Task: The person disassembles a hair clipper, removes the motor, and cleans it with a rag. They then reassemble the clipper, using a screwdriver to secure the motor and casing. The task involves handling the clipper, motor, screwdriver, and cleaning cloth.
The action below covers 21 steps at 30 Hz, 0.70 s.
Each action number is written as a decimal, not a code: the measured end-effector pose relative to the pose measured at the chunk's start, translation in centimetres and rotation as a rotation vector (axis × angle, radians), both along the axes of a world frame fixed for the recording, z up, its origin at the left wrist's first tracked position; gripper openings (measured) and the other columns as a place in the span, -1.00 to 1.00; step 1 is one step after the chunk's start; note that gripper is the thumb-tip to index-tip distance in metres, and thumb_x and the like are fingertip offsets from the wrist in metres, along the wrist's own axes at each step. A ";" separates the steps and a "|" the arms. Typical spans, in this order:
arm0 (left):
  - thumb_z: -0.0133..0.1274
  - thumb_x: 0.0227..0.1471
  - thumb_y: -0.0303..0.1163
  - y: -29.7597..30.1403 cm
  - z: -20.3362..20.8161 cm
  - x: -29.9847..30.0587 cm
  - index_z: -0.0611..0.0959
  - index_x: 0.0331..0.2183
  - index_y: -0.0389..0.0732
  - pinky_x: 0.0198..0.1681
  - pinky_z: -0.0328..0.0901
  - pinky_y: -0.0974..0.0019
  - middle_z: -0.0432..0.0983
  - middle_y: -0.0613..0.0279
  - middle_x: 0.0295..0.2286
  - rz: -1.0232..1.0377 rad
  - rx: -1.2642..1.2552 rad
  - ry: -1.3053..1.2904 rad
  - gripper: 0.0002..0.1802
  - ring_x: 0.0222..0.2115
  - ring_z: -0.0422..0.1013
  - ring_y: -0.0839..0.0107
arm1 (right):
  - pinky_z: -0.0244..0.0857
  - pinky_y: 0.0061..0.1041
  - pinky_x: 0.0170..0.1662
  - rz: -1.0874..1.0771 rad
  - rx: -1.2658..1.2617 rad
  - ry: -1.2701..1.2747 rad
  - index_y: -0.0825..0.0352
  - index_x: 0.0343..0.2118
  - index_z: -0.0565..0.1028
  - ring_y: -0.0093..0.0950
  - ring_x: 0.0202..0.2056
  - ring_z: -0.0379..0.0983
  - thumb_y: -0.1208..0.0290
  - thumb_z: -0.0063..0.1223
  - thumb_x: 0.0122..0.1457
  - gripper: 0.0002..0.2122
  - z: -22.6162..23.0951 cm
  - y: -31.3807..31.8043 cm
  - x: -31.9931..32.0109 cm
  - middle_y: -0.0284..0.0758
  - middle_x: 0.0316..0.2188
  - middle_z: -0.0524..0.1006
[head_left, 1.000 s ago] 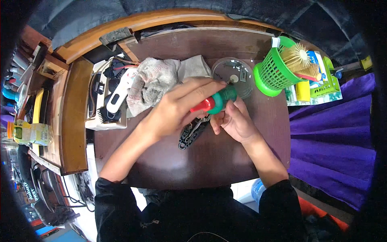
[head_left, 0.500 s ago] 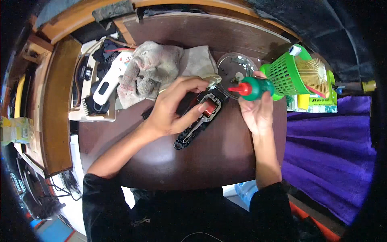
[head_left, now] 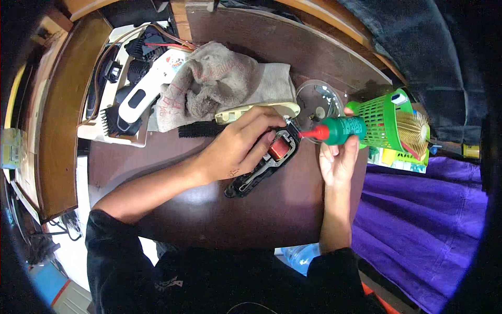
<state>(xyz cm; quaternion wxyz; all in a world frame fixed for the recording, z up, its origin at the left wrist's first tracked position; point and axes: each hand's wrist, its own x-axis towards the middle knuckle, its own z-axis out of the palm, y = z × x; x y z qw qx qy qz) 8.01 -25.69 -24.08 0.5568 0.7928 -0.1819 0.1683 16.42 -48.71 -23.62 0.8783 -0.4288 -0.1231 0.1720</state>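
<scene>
An opened hair clipper, black-bodied with a red copper coil showing, lies slanted on the brown table. My left hand is closed over its upper side, thumb by the coil and fingers near the blade end, covering part of the body. In my right hand is a green bottle with a red nozzle, tilted on its side. The nozzle points left and its tip is at or very close to the clipper's blade end. A cream clipper cover lies just behind my left hand.
Behind are a grey towel and a round clear dish with small parts. At left, a white tray carries a white trimmer and black combs. To the right stands a green basket with a brush; a purple cloth hangs beyond.
The bottle's nozzle has come down to the clipper's blade end. My left fingers have closed in around the clipper. The whole view has shifted and turned slightly.
</scene>
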 end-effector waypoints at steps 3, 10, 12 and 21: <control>-0.12 0.00 -0.67 0.0 0.0 0.0 0.49 -0.12 -0.36 -0.02 0.27 0.24 0.41 -0.05 -0.16 -0.006 -0.030 0.014 -0.66 -0.10 0.39 0.10 | 0.10 -0.78 -0.67 -0.050 -0.011 0.065 0.14 0.17 0.20 -0.68 -0.62 0.27 -0.06 -0.13 0.26 -0.48 0.4 0.8 -0.6 -0.25 -0.28 0.47; -0.14 -0.03 -0.72 0.1 -0.1 0.1 0.50 -0.15 -0.35 -0.05 0.28 0.23 0.43 -0.02 -0.20 0.014 0.004 0.003 -0.65 -0.13 0.40 0.12 | 0.14 -0.65 -0.63 -0.372 -0.380 -0.087 0.10 0.13 0.15 -0.62 -0.60 0.28 0.13 -0.09 0.30 -0.59 0.9 1.9 -1.2 -0.39 -0.42 0.38; -0.13 -0.01 -0.71 0.0 -0.2 0.1 0.52 -0.16 -0.34 -0.04 0.28 0.23 0.44 0.00 -0.21 0.009 -0.003 0.000 -0.68 -0.13 0.40 0.11 | 0.14 -0.66 -0.63 -0.382 -0.412 -0.151 0.10 0.14 0.12 -0.65 -0.61 0.27 0.27 -0.06 0.29 -0.59 0.8 1.8 -1.3 -0.38 -0.43 0.37; 0.04 0.03 -0.57 -0.1 0.7 -0.4 0.56 -0.17 -0.32 -0.03 0.29 0.21 0.45 0.01 -0.19 -0.048 -0.024 -0.004 -0.74 -0.13 0.42 0.11 | 0.40 -0.57 -0.29 -0.459 -0.578 -0.458 0.17 0.18 0.05 -0.52 -0.34 0.41 0.52 0.28 0.02 -0.29 1.3 2.2 -2.5 -0.30 -0.27 0.40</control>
